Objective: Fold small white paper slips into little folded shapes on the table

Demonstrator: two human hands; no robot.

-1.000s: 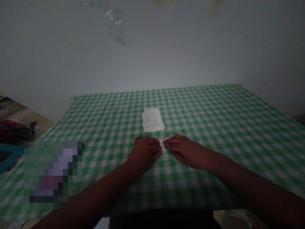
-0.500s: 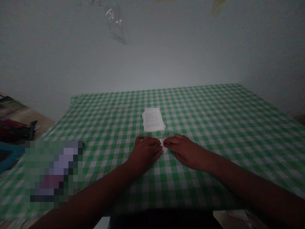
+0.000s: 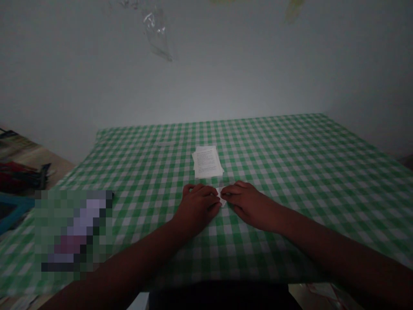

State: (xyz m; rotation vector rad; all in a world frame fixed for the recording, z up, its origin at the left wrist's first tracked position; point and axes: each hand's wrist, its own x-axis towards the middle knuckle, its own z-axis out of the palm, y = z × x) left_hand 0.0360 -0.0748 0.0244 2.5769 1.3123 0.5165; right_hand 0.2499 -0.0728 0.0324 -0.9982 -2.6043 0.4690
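Between my fingertips is a small piece of printed paper (image 3: pixel 222 200), low on the checked cloth and mostly covered by both hands; its pointed lower corner shows, and it looks folded. My left hand (image 3: pixel 198 206) grips its left side, fingers bent and thumb close to the index finger. From the other side my right hand (image 3: pixel 250 202) pinches it, the fingers held together. Just beyond the hands lies a stack of printed paper sheets (image 3: pixel 208 162), its edges slightly uneven.
A green and white checked tablecloth (image 3: pixel 274 155) covers the table, which reaches a pale wall (image 3: pixel 226 77). On the left lies a pixelated dark-edged object (image 3: pixel 79 228). A clear strip (image 3: pixel 166 143) rests towards the back left. Clear plastic (image 3: pixel 158 34) hangs on the wall.
Both hands stay nearly in the same place, with only a slight shift of the right fingers at the paper. The stack has not moved.
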